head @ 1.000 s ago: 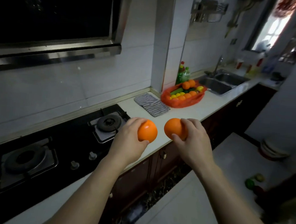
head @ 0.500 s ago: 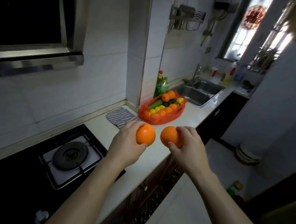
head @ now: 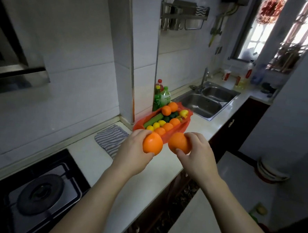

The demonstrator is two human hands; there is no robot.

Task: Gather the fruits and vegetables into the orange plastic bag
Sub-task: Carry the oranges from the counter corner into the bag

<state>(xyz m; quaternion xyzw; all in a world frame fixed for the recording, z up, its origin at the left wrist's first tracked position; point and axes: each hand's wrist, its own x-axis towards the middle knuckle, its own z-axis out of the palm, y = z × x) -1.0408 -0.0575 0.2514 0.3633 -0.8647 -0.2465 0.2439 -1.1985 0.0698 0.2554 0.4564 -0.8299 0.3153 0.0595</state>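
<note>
L grip (head: 134, 152), R grip (head: 198, 155) clasp oranges (head: 152, 143).

Two oranges held in the air over the worktop (head: 199, 131), side by side, just apart. Left orange (head: 153, 143) in left grip (head: 134, 152), thumb under it. Right orange (head: 179, 142) in right grip (head: 196, 155), thumb on its near face.

Orange plastic bag (head: 184, 125) lies open on the worktop just behind them, at the wall corner. Contents:
- cucumber (head: 152, 120) along the left side
- lemons (head: 156, 125) in a row
- oranges in the bag (head: 167, 126) along the right, two more at the far end
- yellow fruit (head: 183, 113) far right
- dark green pieces (head: 170, 117) mid-bag, possibly peppers; too shaded to tell
</note>
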